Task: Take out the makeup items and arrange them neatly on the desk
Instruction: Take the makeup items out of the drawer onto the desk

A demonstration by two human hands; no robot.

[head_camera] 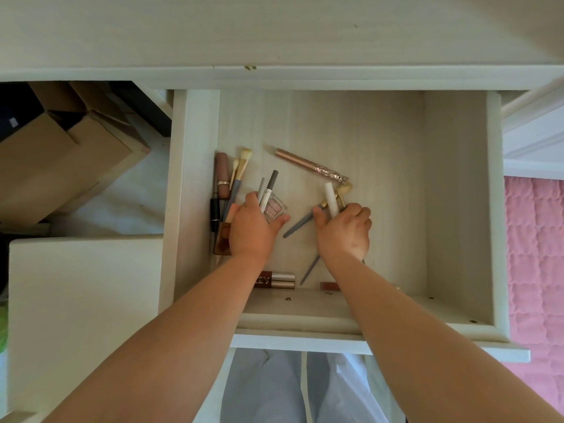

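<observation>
Under the right hand (pixel 345 228), brush handles (pixel 297 225) run partly hidden

**Pale Wood and Soft Light**

Pale wooden surface (pixel 274 29) along the top. Open drawer (pixel 457 184) of the same wood below it. Brown cardboard boxes (pixel 70 154) down on the left. Pink quilted bed cover (pixel 534 254) on the right. Soft daylight everywhere.

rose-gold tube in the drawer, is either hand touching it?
No. The rose-gold tube lies alone on the drawer floor, beyond the left hand and right hand, which grip other items.
</observation>
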